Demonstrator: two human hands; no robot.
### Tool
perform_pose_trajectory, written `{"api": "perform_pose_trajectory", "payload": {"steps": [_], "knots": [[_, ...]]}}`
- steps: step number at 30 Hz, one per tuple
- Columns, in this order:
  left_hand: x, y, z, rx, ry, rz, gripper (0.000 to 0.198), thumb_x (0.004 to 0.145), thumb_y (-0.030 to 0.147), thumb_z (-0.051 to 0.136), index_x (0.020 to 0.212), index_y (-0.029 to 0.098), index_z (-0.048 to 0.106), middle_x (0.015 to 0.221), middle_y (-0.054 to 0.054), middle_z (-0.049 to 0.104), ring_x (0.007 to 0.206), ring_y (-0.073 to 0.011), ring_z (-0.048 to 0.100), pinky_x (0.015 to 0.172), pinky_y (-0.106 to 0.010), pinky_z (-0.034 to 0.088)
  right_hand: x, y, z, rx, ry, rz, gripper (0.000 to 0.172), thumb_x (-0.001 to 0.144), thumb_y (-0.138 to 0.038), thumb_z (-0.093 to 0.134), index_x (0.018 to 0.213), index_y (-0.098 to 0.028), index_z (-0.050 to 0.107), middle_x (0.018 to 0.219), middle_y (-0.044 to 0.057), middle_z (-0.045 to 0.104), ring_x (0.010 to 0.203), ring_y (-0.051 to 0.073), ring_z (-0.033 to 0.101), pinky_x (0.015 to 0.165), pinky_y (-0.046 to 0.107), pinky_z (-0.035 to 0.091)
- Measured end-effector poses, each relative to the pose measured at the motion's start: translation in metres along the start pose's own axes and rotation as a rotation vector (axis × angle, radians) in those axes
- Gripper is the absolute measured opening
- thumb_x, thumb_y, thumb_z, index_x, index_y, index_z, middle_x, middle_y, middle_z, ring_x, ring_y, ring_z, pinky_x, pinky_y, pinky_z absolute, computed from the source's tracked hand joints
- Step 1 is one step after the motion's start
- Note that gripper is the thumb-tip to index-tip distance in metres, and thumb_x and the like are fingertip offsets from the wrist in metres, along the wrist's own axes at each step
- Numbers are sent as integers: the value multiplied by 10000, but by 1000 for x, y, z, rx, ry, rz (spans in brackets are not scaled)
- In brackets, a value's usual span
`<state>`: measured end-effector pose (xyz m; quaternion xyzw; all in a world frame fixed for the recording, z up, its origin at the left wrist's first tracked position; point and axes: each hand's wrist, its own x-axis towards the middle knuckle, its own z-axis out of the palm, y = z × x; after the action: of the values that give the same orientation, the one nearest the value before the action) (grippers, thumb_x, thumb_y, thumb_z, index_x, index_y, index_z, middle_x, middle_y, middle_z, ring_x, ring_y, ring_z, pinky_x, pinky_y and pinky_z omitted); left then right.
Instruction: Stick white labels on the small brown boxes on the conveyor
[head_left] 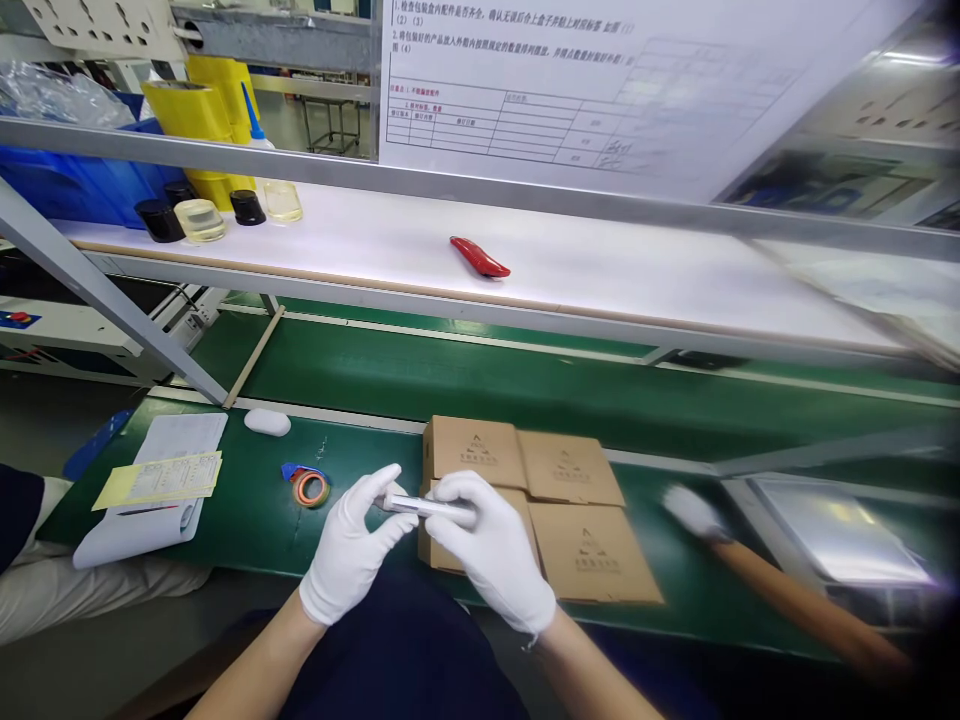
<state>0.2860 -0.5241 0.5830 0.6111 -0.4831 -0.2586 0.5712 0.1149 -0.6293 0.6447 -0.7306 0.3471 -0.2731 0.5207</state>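
Observation:
I hold a slim, silvery-white, stick-like object (424, 506) level in front of me, over the near edge of the green bench. My left hand (346, 548), in a white glove, is closed on its left end between thumb and fingers. The white-gloved right hand (491, 548) has its fingers wrapped about the right end. Its exact kind cannot be made out, and the fingers hide part of it. Just behind and right of my hands lie several brown cardboard boxes (592, 548) in a block, with dark printing on their lids.
A tape roll (310, 488) in a blue holder, a white rounded object (267, 422) and papers (157, 480) lie left. Above, a white shelf (360, 235) carries a red chilli-shaped object (480, 258). At right, a co-worker's blurred gloved hand (694, 510) reaches over the bench (262, 520).

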Motion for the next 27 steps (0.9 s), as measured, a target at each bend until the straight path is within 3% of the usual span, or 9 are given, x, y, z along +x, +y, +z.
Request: {"api": "perform_pose_trajectory", "payload": {"steps": [3,7,11,15,21,27], "knots": [[-3,-5,0,-19,-12,-5,545,967,290,702,1477,349,519,1062,3,690,986,-166,668,968,-374,558,5,-2,-2,186,-70,186,193,850,-354,711,965,-218,636,960,30,692,853,190,671,785,326,553],[-5,-6,-3,53,-37,64,563,967,249,691,1488,373,516,1106,-2,680,1010,-171,659,979,-362,557,13,2,-3,349,-144,263,219,898,-432,634,958,-223,611,942,45,705,949,231,708,891,382,568],[-4,-6,-7,116,-72,147,533,968,219,673,1457,394,555,1266,-26,672,1127,-210,660,1014,-373,561,20,1,-4,267,-153,278,203,872,-419,615,907,-219,626,919,55,707,870,215,678,777,338,561],[-2,-1,-13,148,-183,179,407,995,210,608,1368,374,624,1205,-37,673,1089,-207,669,960,-362,580,26,-2,-2,209,-196,354,117,813,-292,635,883,-202,663,835,22,684,753,166,624,664,276,498],[-2,1,-12,393,-192,157,436,871,271,772,1290,293,655,1420,-115,568,1284,-313,581,1067,-515,542,31,6,4,31,-115,309,147,797,-244,603,916,-198,675,826,10,689,757,163,629,702,290,492],[3,1,-10,376,-208,404,311,972,187,582,1259,283,651,1270,-71,694,1310,-278,572,1116,-516,494,35,23,5,185,-230,435,138,739,-181,597,867,-182,650,714,-23,630,634,121,547,600,252,397]]}}
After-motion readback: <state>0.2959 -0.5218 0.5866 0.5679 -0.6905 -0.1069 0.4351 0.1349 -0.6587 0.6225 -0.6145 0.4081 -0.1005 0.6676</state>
